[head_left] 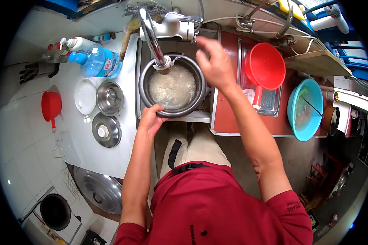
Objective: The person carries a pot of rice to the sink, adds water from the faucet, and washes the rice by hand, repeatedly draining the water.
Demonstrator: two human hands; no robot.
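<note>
A dark-rimmed metal pot [200, 87] sits in the sink under the tap. Cloudy water and what look like pale rice grains [171, 87] fill its bottom. My left hand [151, 119] grips the pot's near-left rim, thumb over the edge. To the right of the pot, my right hand [215, 65] is raised with its fingers apart, holding nothing. Its fingertips are close to the base of the white-and-chrome tap [167, 29], apparently without contact, though overlap makes this hard to judge. The tap's curved spout [151, 38] ends over the pot.
Left counter: a blue-capped bottle [100, 61], a white plate [85, 96], a steel bowl [110, 98] and a lid [106, 130]. On the right, a red long-handled scoop [265, 66] rests over a metal tray [270, 104], beside a turquoise basin [292, 108]. A wooden board [317, 63] juts out behind.
</note>
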